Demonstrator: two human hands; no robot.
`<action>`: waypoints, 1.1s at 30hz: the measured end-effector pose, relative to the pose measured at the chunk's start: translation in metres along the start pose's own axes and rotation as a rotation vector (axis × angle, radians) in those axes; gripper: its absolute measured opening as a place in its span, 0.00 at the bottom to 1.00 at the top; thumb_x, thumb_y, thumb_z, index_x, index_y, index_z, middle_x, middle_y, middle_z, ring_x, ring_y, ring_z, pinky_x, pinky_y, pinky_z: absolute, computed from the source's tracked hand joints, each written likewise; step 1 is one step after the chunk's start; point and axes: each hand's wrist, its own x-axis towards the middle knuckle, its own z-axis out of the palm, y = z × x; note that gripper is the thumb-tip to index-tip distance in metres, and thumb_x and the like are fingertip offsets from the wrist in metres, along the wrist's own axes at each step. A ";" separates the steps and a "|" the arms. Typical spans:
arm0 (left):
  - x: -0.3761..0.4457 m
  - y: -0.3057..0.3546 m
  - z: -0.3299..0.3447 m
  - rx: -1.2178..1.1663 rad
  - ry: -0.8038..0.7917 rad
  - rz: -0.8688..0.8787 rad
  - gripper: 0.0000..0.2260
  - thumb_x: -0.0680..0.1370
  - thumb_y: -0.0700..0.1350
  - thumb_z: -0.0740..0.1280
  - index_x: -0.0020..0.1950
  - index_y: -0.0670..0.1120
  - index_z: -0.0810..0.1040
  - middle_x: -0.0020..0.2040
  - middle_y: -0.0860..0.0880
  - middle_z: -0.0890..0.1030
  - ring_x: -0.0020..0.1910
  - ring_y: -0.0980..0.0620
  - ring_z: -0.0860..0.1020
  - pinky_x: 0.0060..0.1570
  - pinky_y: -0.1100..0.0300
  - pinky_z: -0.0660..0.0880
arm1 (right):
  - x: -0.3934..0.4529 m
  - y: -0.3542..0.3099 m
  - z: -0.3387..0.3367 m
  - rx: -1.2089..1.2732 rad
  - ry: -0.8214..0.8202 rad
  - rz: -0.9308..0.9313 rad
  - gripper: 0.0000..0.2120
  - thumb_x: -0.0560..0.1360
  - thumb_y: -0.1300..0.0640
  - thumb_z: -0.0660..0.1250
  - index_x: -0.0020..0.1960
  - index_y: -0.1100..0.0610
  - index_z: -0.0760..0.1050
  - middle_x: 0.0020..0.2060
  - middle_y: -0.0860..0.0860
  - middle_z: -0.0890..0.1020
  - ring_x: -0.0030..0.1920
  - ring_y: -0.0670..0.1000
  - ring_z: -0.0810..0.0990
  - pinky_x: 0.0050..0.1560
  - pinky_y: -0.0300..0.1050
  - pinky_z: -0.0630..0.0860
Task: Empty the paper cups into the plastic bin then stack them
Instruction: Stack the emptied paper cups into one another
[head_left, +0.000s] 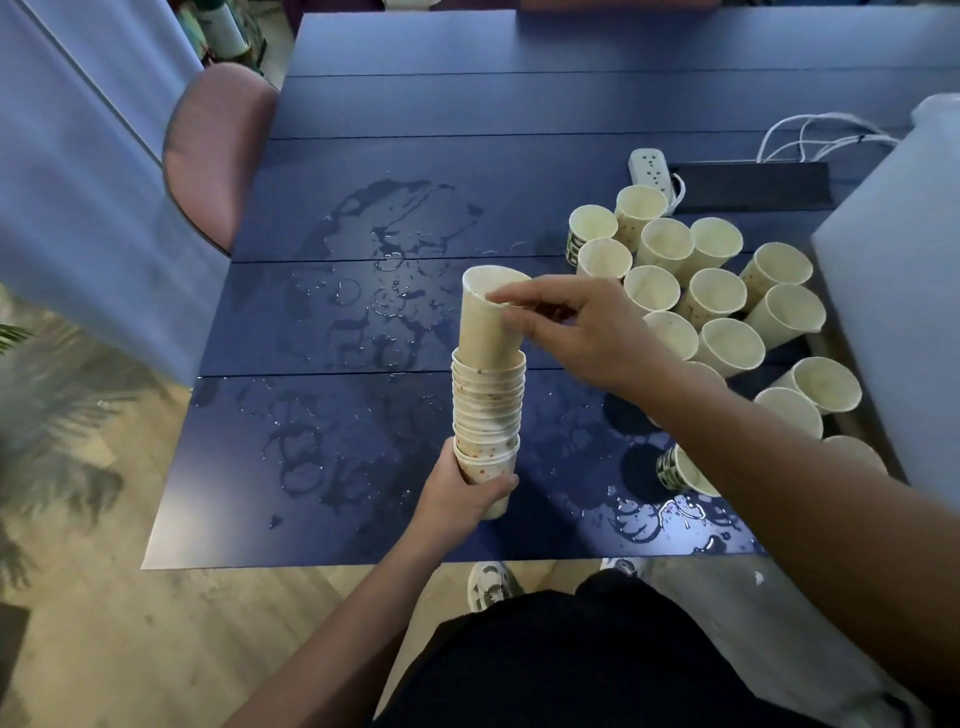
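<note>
Left hand (457, 488) wrapped round the base of the stack of cups (487, 415), held upright over the wet blue table (363, 156). Right hand (582, 332) pinching the rim of the top cup (488, 322), seated partway in the stack. Loose cups (711, 296) crowded close on the right, power strip (652, 169) and cables (826, 135) behind them, pale bin (893, 291) at the far right edge. Pink chair (213, 150) off left.
</note>
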 end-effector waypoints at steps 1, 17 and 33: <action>0.000 -0.001 0.002 0.002 -0.005 -0.001 0.23 0.71 0.49 0.79 0.62 0.55 0.74 0.54 0.56 0.82 0.54 0.57 0.81 0.51 0.57 0.79 | -0.003 -0.001 0.000 0.023 0.005 0.005 0.11 0.78 0.58 0.71 0.60 0.53 0.83 0.49 0.37 0.82 0.49 0.36 0.81 0.51 0.31 0.75; -0.020 0.005 0.025 -0.040 0.104 0.101 0.23 0.71 0.46 0.79 0.60 0.56 0.72 0.55 0.57 0.81 0.53 0.58 0.80 0.43 0.69 0.77 | -0.033 0.001 -0.003 0.243 0.033 0.256 0.09 0.80 0.52 0.68 0.59 0.48 0.81 0.45 0.44 0.82 0.39 0.48 0.75 0.44 0.49 0.78; -0.126 -0.031 0.141 -0.082 0.320 0.214 0.35 0.66 0.49 0.81 0.63 0.53 0.61 0.51 0.64 0.78 0.51 0.62 0.79 0.52 0.52 0.80 | -0.169 0.065 -0.059 0.696 -0.783 0.784 0.33 0.73 0.31 0.59 0.70 0.49 0.73 0.64 0.54 0.80 0.62 0.61 0.81 0.61 0.60 0.78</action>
